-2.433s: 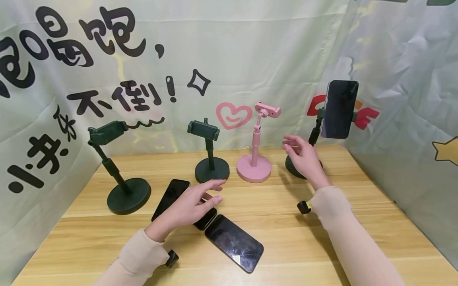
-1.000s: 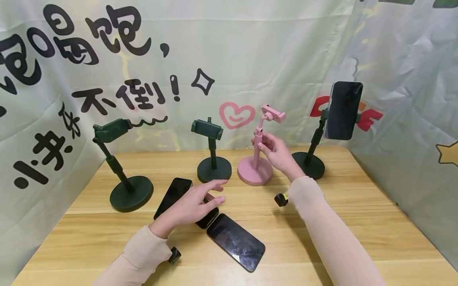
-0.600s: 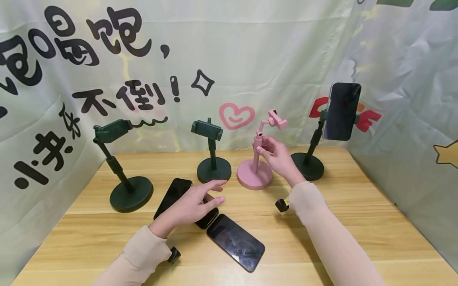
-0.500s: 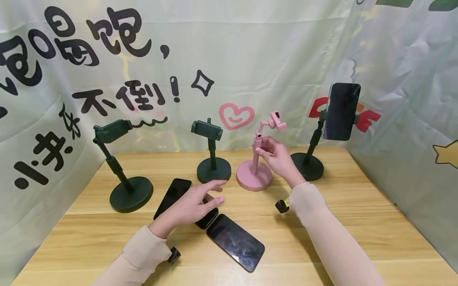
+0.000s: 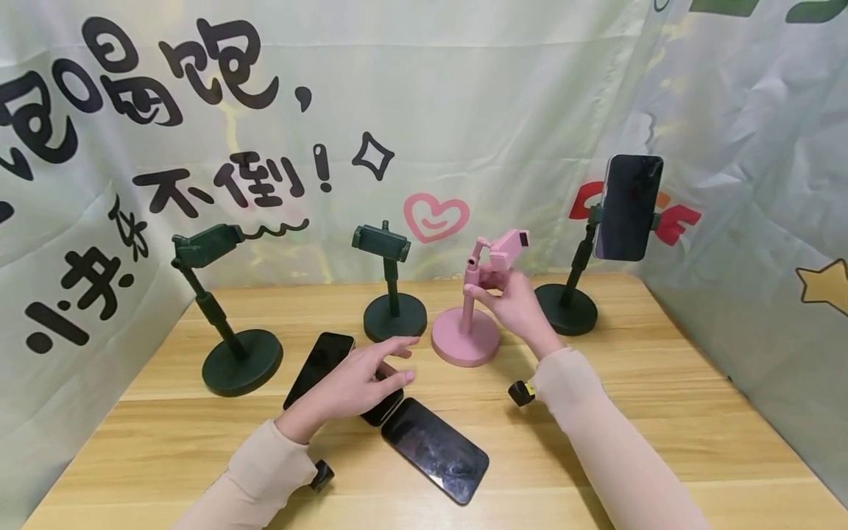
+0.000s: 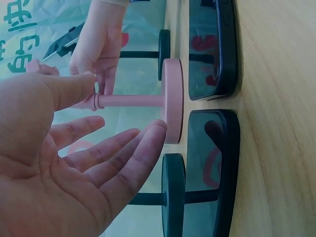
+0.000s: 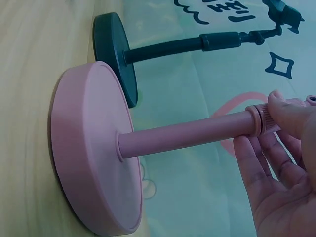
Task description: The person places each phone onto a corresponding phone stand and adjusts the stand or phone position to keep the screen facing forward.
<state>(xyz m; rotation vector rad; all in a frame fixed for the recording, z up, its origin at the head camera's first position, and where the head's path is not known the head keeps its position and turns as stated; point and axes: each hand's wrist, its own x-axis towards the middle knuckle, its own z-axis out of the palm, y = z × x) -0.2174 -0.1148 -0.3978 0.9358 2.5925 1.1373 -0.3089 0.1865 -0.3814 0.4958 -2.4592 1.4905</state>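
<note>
A pink phone stand with a round base is upright on the wooden table. My right hand pinches the ribbed collar on its post between thumb and fingers, seen closely in the right wrist view with the stand's pink post. The stand's clamp head points toward the right. My left hand holds nothing, its fingers loosely extended over a smartphone that it partly hides. Beside that hand lie another dark smartphone on the left and a smartphone in front.
Dark green phone stands stand at the left and the middle. At the right, another green stand carries an upright smartphone. A printed cloth hangs behind the wooden table.
My right hand has moved left from beside the right green stand and gripped the pink stand. The pink stand has shifted toward me and its head has turned. My left hand stays put.
</note>
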